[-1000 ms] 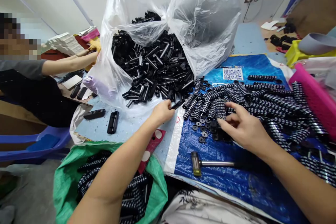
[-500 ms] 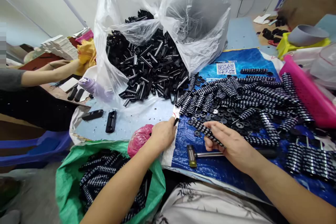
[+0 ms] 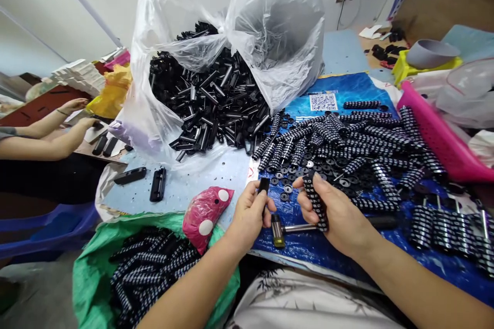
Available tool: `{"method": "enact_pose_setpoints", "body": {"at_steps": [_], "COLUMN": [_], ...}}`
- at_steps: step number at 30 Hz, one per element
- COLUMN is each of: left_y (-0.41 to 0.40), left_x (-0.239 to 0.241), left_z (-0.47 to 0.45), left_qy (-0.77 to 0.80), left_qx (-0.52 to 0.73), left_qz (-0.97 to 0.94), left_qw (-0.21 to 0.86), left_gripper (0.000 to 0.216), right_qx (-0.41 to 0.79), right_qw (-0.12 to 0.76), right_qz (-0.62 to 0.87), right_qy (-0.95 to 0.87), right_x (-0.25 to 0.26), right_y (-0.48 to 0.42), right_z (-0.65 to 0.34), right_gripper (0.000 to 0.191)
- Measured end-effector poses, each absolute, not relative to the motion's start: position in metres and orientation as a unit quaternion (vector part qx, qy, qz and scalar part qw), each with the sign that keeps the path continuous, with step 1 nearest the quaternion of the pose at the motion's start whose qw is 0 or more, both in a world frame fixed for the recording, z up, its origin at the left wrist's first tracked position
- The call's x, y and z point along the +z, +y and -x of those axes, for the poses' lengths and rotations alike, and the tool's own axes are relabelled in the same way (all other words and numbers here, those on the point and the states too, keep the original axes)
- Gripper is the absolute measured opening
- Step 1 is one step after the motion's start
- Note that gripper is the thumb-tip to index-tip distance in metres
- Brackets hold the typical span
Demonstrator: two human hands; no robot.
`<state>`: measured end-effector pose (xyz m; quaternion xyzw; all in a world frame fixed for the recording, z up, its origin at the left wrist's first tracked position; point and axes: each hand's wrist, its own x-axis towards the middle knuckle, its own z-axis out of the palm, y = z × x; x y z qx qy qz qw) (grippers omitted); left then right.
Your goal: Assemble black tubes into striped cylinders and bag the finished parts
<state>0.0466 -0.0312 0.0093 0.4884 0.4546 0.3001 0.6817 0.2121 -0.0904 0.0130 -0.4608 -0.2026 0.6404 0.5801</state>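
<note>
My left hand is closed on a black plastic piece, which stands upright between thumb and fingers. In my right hand is a black roller with rows of white marks, tilted steeply. The two held things are apart. Below them a hammer lies on the blue mat, its handle passing behind my right hand. Similar rollers lie piled beyond my right hand, with small black discs scattered at the pile's near edge.
A clear plastic bag spills black plastic parts. A green sack holds more rollers, with a pink bag at its rim. A pink basket stands right. Another person's hands are at the left.
My left hand has drawn back from the parts pile, bringing the black piece nearer. My right hand has turned the roller more upright. The other person's arms have shifted.
</note>
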Motion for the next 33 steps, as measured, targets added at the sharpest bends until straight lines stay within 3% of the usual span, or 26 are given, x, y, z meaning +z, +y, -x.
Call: {"method": "enact_pose_setpoints", "body": {"at_steps": [5, 10, 13, 16, 18, 20, 23, 28, 33], "left_y": [-0.043, -0.053, -0.055, -0.053, -0.052, -0.052, -0.053, -0.057, -0.061], "left_x": [0.014, 0.019, 0.019, 0.023, 0.027, 0.031, 0.03, 0.017, 0.02], "left_z": [-0.059, -0.082, -0.093, -0.09, -0.082, -0.075, -0.069, -0.071, -0.075], "left_qy": [0.448, 0.42, 0.389, 0.401, 0.411, 0.415, 0.419, 0.458, 0.432], "left_qx": [0.318, 0.362, 0.36, 0.344, 0.335, 0.322, 0.302, 0.319, 0.348], "left_qz": [-0.466, -0.507, -0.515, -0.513, -0.496, -0.481, -0.483, -0.48, -0.46], "left_qw": [0.694, 0.66, 0.673, 0.676, 0.687, 0.701, 0.707, 0.677, 0.694], "left_gripper": [0.035, 0.029, 0.026, 0.025, 0.028, 0.032, 0.041, 0.059, 0.046], "right_qx": [0.62, 0.567, 0.562, 0.475, 0.341, 0.201, 0.104, 0.095, 0.053], "right_qw": [0.605, 0.661, 0.64, 0.61, 0.561, 0.489, 0.441, 0.454, 0.445], "right_qz": [0.463, 0.475, 0.496, 0.531, 0.54, 0.523, 0.506, 0.519, 0.515], "right_qy": [-0.187, -0.128, -0.168, -0.346, -0.526, -0.669, -0.734, -0.718, -0.731], "right_x": [0.019, 0.019, 0.015, 0.006, -0.002, -0.008, -0.011, -0.005, -0.004], "right_y": [-0.09, -0.086, -0.084, -0.09, -0.096, -0.102, -0.107, -0.112, -0.118], "right_z": [-0.213, -0.203, -0.2, -0.211, -0.223, -0.234, -0.24, -0.229, -0.221], "right_gripper": [0.053, 0.042, 0.047, 0.064, 0.093, 0.104, 0.093, 0.092, 0.086]}}
